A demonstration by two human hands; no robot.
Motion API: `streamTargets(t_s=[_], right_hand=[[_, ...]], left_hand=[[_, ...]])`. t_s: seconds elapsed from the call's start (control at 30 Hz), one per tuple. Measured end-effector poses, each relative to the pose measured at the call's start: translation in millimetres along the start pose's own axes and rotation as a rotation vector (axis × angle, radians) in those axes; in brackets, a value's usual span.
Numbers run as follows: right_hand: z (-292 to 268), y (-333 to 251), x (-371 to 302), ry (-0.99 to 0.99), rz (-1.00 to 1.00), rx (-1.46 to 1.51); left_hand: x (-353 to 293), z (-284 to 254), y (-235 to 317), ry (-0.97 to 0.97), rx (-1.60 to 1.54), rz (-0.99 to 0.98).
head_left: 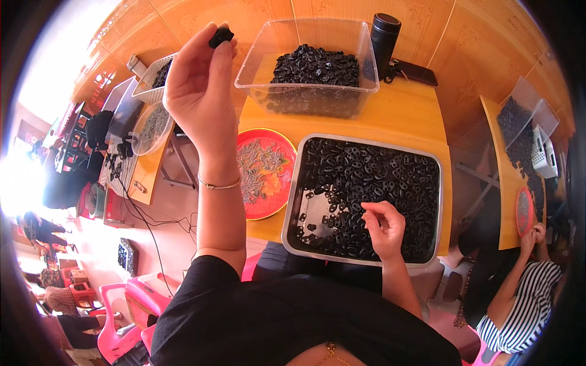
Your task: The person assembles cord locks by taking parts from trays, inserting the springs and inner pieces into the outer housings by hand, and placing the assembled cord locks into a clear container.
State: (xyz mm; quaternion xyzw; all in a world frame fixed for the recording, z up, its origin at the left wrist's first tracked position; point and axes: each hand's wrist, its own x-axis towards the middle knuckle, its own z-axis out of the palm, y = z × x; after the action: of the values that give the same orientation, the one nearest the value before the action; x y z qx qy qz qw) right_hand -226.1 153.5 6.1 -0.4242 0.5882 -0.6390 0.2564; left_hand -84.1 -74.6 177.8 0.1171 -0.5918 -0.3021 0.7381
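My left hand (198,85) is raised high at the upper left, its thumb and fingertips pinching a small black plastic part (221,37). Below on the table, a metal tray (289,210) is spread with many small black pieces (390,177), most with holes through them; a patch of bare metal shows at its left. Over this tray hovers my right hand (386,229), fingers curled and pressed together; anything between them is too small to make out. Left of the tray lies a red plate (259,215) of small grey metal pieces (262,161), partly hidden by my left forearm.
A clear plastic bin (247,73) of black pieces stands at the back, beside a black flask (384,43) and a dark flat object (417,73). Another person (519,299) sits at a table on the right. Side tables at left hold more containers; pink chairs (116,323) stand lower left.
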Motion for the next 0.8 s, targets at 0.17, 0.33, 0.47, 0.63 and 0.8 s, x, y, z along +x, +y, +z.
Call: streamTargets(t_s=[0.17,0.33,0.47,0.63,0.8], right_hand=[[0.3,0.5,-0.1,0.000,-0.010,-0.019],[0.9,-0.2,-0.3,0.001,-0.007,-0.006],[0.8,-0.4,-0.1,-0.008,-0.015,-0.014],[0.6,-0.7,-0.1,-0.013,-0.016,-0.007],[0.2,-1.4,0.1,-0.015,-0.013,-0.011]], left_hand=[[-2.2,-2.7,-0.5,0.006,-0.003,-0.014],[-3.3,-4.6,-0.2,0.009,0.006,-0.018],[-3.4,-6.6,-1.3,0.002,0.004,-0.015],[-3.9,-6.6,-0.2,0.007,0.005,-0.021],[-4.0,-7.5,1.6,0.021,0.020,-0.028]])
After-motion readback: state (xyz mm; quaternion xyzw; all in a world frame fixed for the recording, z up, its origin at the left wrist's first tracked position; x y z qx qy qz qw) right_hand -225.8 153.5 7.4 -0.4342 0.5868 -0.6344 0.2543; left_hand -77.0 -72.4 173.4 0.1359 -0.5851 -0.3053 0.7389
